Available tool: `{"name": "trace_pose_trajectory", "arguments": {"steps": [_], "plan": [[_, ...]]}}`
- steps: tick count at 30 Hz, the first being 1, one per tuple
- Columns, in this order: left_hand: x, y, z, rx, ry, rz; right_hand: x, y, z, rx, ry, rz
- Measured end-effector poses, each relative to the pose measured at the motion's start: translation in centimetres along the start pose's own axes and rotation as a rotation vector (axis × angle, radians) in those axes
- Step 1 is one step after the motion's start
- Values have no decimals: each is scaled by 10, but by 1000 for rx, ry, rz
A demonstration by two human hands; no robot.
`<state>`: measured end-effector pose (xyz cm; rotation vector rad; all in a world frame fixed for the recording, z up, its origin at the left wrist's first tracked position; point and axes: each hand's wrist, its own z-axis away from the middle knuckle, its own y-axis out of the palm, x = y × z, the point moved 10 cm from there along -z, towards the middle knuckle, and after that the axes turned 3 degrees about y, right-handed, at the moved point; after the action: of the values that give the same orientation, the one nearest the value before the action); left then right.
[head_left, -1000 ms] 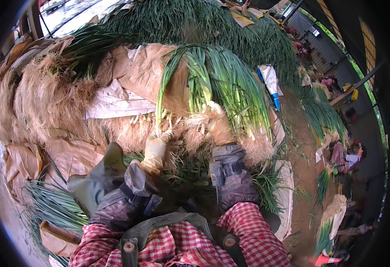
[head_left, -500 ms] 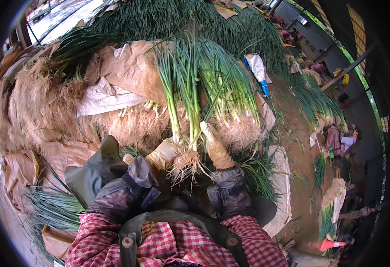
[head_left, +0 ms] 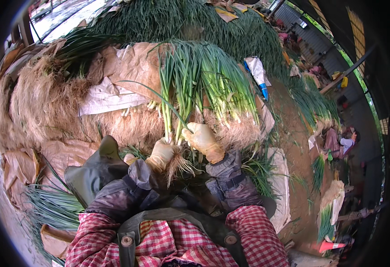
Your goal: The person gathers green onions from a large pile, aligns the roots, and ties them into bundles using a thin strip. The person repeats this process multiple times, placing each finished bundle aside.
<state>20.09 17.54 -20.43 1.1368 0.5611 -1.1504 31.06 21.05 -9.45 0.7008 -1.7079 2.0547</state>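
My left hand (head_left: 163, 155), in a pale yellow rubber glove, is closed round the lower stems of a few green onions (head_left: 173, 113). Their leaves lean away from me, and their tangled roots (head_left: 178, 165) hang below the glove. Just to the right, my right hand (head_left: 204, 141), gloved alike, has its fingers curled in a pinch. From its fingertips a single long onion leaf (head_left: 161, 99) arcs up to the left, crossing in front of the held stems. Beside them a sheaf of green onions (head_left: 228, 89) lies roots toward me on the pile.
A long rooty heap (head_left: 48, 100) of onions stretches left under brown sheeting (head_left: 132, 66). Behind stands a large mass of green leaves (head_left: 230, 35). A white and blue package (head_left: 258, 73) lies at right. Farther right are a co-worker (head_left: 339, 142) and an orange cone (head_left: 330, 245).
My right hand has moved left, its fingers now curled at the stems. The long leaf that leaned right now arcs to the left. My left hand has shifted slightly with the onions.
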Motion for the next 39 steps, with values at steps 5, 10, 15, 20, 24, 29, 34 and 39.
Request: {"name": "trace_pose_trajectory", "arguments": {"steps": [5, 10, 15, 20, 24, 29, 34, 39], "plan": [[-23, -18, 2, -86, 58, 57, 6, -99, 61, -499, -298, -1092], [-14, 20, 17, 246, -199, 391, -51, -52, 20, -257, 121, -988], [-9, 31, 19, 376, -200, 512, -29, 59, -5, 291, 71, -1223], [12, -7, 10, 91, -166, 170, -56, 94, 34, 238, 130, -1020], [2, -5, 5, 102, -33, -61, -116, 136, 82, 528, 321, -372], [-9, -3, 4, 100, -4, 15, -146, 117, 113, 799, 248, 637], [-4, 32, 19, 347, -35, -63, -52, 54, 37, 120, 243, -928], [-29, 5, 25, 104, 49, -64, -75, 31, 8, -367, 259, -1229]]}}
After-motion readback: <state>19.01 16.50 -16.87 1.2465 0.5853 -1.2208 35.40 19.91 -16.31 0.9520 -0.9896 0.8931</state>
